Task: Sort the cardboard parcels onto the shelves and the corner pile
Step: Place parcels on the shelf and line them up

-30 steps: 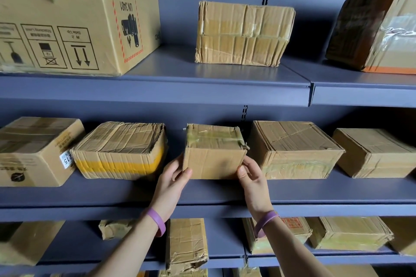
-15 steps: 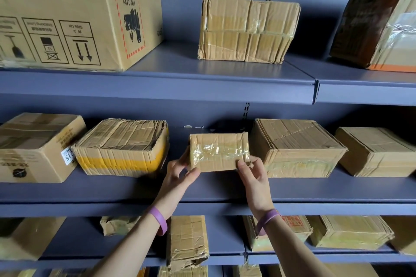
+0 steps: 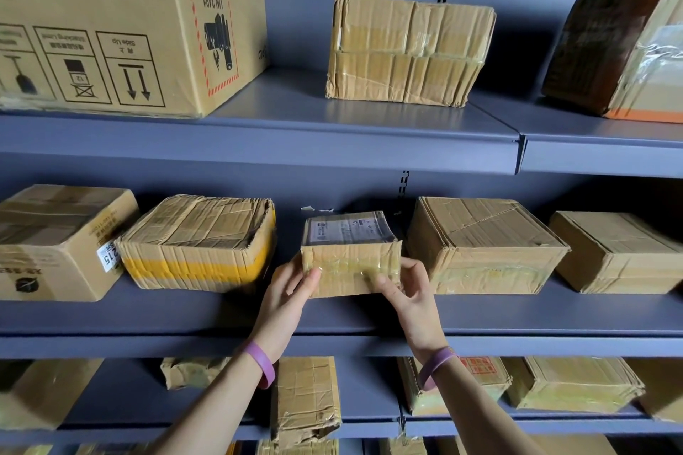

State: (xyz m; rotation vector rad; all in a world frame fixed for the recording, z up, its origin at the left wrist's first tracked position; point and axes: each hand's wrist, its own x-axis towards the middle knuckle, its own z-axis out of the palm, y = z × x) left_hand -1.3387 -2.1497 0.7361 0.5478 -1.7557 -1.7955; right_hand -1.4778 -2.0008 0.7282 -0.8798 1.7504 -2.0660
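**Item.** Small parcel [image 3: 351, 262] is in the gap on the middle shelf [image 3: 148, 310], btwn the yellow-banded parcel [image 3: 199, 244] and the wide parcel [image 3: 480, 244]. Printed label faces up. Bottom edge is at or just above the shelf deck; contact cannot be confirmed.

**Grip.** Left hand [image 3: 292, 284] and right hand [image 3: 410, 288] each clamp 1 end of the front face. Thumbs lie on the taped front. Other fingers curl round the sides, mostly out of view.

**Handling (est.).**
- Compact, prob. light; 2 hands serve for steering, not load.
- Cardboard is creased and softened, so walls likely give under a hard squeeze.
- Clear tape on the front looks glossy and may be slick under the thumbs.
- Best hold: corners and edges, where the board is stiffest.

**Surroundings.**
- Gap is only slightly wider than the parcel, so fingers at the sides could catch on both neighbours if it goes deeper.
- Labelled box [image 3: 55, 240] is at the left end, end parcel [image 3: 621, 251] at the right.
- Upper shelf [image 3: 332, 137] overhead limits lift. It carries a printed carton [image 3: 129, 22], a taped parcel [image 3: 406, 48] and a dark parcel [image 3: 613, 41].
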